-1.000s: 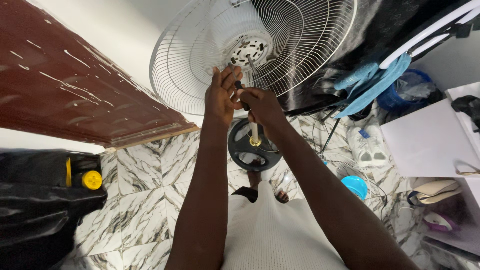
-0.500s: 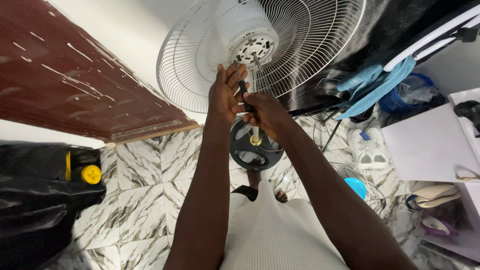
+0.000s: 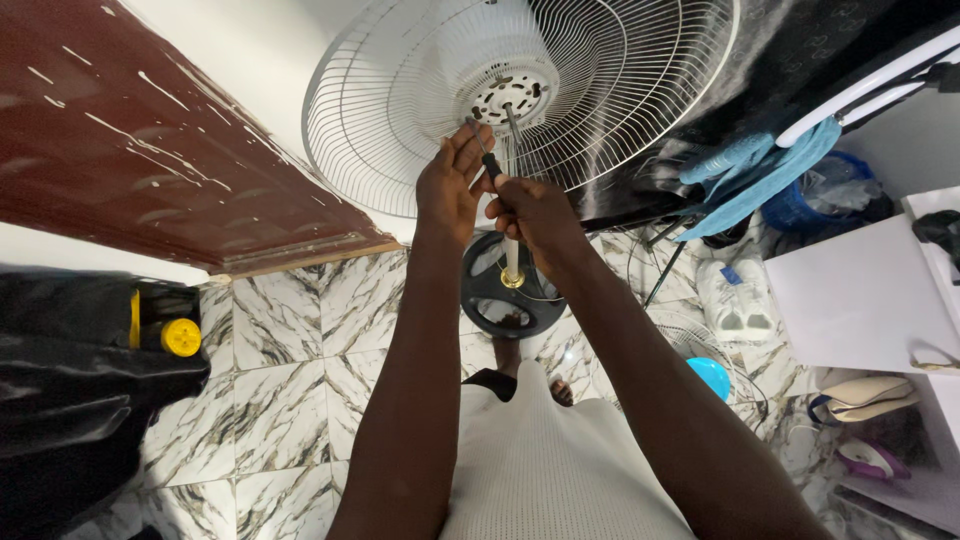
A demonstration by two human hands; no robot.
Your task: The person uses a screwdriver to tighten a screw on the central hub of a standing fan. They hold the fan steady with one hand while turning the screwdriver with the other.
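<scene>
At upper centre, the right hand grips a screwdriver whose tip reaches the fan motor housing just above; the left hand, fingers extended, rests against its shaft.

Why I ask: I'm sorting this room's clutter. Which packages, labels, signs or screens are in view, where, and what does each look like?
Labels, signs, screens: none show.
Black plastic bag: on the floor at the left, bulky, glossy, beside a round yellow cap.
Blue bag or tub: upper right, behind a hanging blue cloth, crumpled clear plastic in it.
</scene>
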